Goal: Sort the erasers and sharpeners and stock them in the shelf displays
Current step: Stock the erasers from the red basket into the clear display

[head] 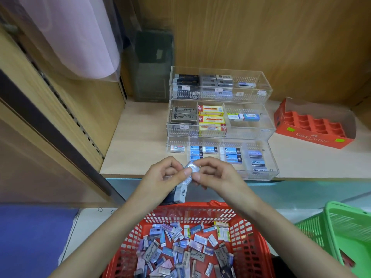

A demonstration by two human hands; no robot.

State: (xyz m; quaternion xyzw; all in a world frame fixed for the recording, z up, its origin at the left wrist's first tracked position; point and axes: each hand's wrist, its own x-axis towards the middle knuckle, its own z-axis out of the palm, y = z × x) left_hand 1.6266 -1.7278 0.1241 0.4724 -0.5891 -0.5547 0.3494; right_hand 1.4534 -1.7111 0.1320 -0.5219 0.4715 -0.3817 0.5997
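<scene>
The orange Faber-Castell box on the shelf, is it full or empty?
Empty: the orange box shows only bare moulded slots, with nothing in them.

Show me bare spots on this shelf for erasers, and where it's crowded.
Free: the shelf board left of the acrylic display, and the strip between it and the red tray. The top tier's right compartment is nearly bare. Crowded: the tiers' left compartments, the red basket, and before the bottom tier, where left hand and right hand pinch an eraser.
</scene>
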